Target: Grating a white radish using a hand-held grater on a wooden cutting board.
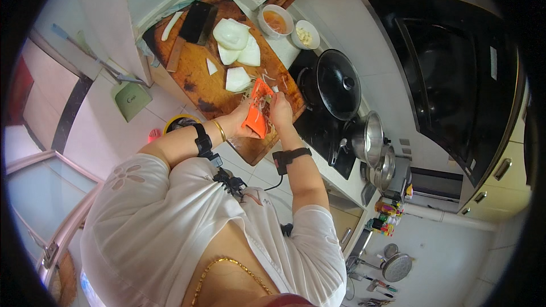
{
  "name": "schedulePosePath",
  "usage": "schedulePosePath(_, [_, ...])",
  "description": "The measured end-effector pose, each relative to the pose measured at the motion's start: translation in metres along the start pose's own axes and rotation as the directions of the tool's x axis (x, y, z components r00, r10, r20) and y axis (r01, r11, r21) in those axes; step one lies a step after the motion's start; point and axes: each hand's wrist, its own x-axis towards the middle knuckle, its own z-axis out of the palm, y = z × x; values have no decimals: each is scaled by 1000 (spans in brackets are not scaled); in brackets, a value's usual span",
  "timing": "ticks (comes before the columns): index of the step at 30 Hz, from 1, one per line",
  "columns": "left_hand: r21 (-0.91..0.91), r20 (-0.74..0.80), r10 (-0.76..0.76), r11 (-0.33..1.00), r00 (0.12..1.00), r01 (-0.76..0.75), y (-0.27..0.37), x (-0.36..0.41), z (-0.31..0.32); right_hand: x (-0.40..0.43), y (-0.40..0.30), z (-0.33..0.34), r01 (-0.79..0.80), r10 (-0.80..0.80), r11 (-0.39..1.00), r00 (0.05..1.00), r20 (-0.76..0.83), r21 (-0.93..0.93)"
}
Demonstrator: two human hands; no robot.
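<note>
My left hand (243,120) grips an orange handheld grater (257,115), tilted over the wooden cutting board (192,72). Against the grater's right side, my right hand (281,111) is closed on a small pale piece, mostly hidden by the fingers. Pale shreds lie on the grater and on the board around it. Just beyond the grater rests a white vegetable chunk (237,79), with a pile of larger white pieces (232,36) farther back. A small white wedge (211,66) lies left of them. Near the board's far left are a cleaver (198,23) and a pale strip (172,26).
Two white bowls, one with orange liquid (275,21) and one with chopped pale bits (305,35), stand beyond the board. A black lidded wok (339,84) sits on the black stove (313,136) at right, near metal pots (367,138). A bin (181,123) stands on the floor.
</note>
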Motion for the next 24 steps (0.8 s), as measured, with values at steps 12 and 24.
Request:
schedulePosePath(12, [34,-95,18,999,995,-15,-4,-3,3,4,0,9,41,-35,991,998,45,-126])
schedulePosePath(24, [-41,-62,-24,999,998,22,-2,-7,0,-7,-23,-3,-9,32,991,984,175,-132])
